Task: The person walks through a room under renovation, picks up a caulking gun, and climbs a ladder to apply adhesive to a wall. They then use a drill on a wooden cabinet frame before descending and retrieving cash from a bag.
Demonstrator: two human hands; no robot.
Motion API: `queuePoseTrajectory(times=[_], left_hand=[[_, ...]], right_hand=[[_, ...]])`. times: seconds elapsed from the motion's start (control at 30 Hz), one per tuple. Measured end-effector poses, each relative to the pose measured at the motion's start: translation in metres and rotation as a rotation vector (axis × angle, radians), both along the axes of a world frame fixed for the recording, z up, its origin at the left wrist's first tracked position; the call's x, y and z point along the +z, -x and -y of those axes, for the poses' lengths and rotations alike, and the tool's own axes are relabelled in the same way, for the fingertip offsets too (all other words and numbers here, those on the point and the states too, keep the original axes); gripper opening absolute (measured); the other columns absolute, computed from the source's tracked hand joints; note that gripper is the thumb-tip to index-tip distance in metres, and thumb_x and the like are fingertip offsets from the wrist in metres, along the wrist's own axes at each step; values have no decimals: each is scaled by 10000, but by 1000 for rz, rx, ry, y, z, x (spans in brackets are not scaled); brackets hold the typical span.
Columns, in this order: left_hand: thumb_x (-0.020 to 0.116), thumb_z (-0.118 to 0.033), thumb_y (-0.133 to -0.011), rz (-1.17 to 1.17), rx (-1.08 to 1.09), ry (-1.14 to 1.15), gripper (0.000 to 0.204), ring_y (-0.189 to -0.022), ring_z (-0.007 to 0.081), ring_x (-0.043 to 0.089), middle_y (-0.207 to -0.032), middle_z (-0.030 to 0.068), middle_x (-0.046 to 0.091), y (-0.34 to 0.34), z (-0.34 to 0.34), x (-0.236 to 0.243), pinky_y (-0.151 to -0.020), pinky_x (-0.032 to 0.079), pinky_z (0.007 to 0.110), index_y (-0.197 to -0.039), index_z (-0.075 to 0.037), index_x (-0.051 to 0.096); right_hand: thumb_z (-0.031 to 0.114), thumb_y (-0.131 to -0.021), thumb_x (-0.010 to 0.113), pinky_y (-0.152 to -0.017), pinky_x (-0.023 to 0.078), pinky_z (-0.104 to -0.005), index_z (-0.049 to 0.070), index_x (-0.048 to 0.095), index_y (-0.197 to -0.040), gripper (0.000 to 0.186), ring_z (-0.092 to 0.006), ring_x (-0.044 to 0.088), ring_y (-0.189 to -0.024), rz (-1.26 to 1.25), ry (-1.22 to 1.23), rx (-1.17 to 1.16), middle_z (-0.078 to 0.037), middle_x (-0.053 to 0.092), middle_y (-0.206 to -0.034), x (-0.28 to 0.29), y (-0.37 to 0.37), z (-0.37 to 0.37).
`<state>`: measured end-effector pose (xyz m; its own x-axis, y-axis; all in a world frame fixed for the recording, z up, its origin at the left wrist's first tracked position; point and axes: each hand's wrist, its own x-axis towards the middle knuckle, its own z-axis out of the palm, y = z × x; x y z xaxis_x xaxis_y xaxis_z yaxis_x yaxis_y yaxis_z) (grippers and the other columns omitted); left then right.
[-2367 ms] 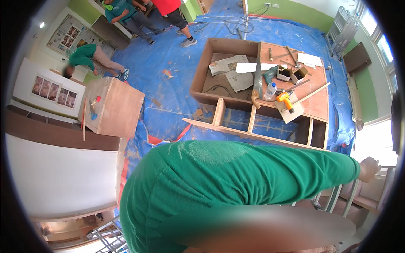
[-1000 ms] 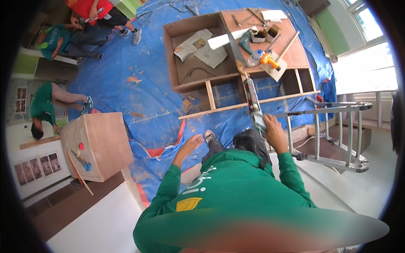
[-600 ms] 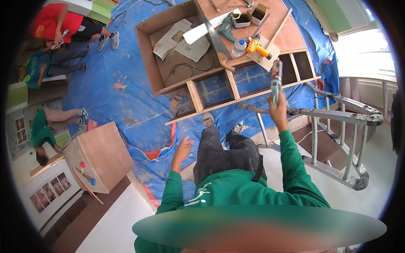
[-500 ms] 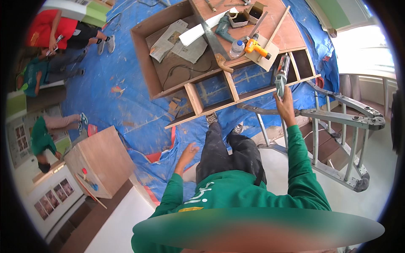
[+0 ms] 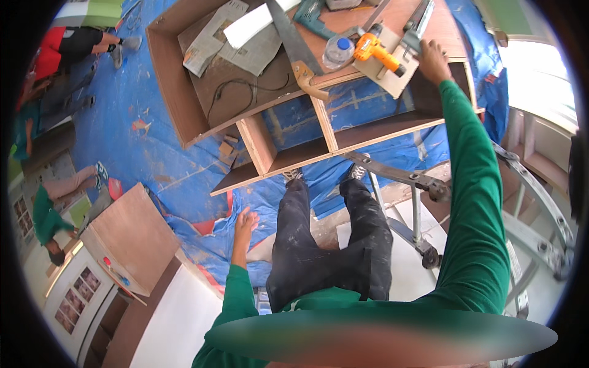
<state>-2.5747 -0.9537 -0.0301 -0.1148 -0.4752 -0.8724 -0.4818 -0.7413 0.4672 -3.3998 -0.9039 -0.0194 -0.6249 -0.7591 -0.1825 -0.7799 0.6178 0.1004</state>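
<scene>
At upper right, the right hand (image 5: 435,63) touches a caulking gun (image 5: 419,23), grip unclear; the left hand (image 5: 246,222) is open. The gun seems stiff, nose-heavy; hold its rear.

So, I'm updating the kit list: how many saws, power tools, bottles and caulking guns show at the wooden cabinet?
Saw: 1
Power tools: 2, orange drill and teal tool
Bottle: 1
Caulking gun: 1, at the right hand
Total: 5
</scene>
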Motion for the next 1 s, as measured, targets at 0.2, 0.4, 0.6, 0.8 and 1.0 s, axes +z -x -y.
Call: queuePoseTrajectory(times=[0.2,0.4,0.6,0.8,1.0], left_hand=[[650,-290,-1033,348,172,-115,556,-1128,230,661,-1286,142,636,-76,-97,-10,-949,541,382,-1505,-83,443],[649,-272,-1035,356,-96,246,576,-1151,200,633,-1307,136,612,-50,-119,-57,-965,512,310,-1497,-7,430],[627,-228,-1049,-103,-13,363,505,-1191,198,616,-1307,146,621,217,-15,-52,-1042,482,340,-1470,10,481],[624,-172,-1045,-348,-229,804,465,-1124,173,639,-1192,120,681,409,85,47,-1005,504,332,-1458,7,506],[622,-180,-1044,-545,-435,1181,417,-1087,212,702,-1163,142,706,570,171,148,-990,538,334,-1378,59,550]], right_hand=[[353,-965,685,-984,393,-762,146,542,-1385,489,-388,490,-1348,-5,-42,15,-161,545,-1369,-108,80,47],[369,-961,685,-997,428,-697,166,530,-1422,528,-341,512,-1336,-41,103,90,-111,555,-1366,-166,109,59],[199,-946,600,-949,471,-626,132,533,-1372,437,-383,556,-1213,-60,350,-12,-151,565,-1331,-143,51,49],[426,-853,800,-1002,523,-509,-15,332,-1504,915,-410,574,-1279,273,103,99,-241,624,-1285,-135,-29,59],[113,-889,649,-867,557,-479,-83,426,-1413,603,-391,671,-1045,151,332,23,-236,699,-1073,-161,-16,39]])
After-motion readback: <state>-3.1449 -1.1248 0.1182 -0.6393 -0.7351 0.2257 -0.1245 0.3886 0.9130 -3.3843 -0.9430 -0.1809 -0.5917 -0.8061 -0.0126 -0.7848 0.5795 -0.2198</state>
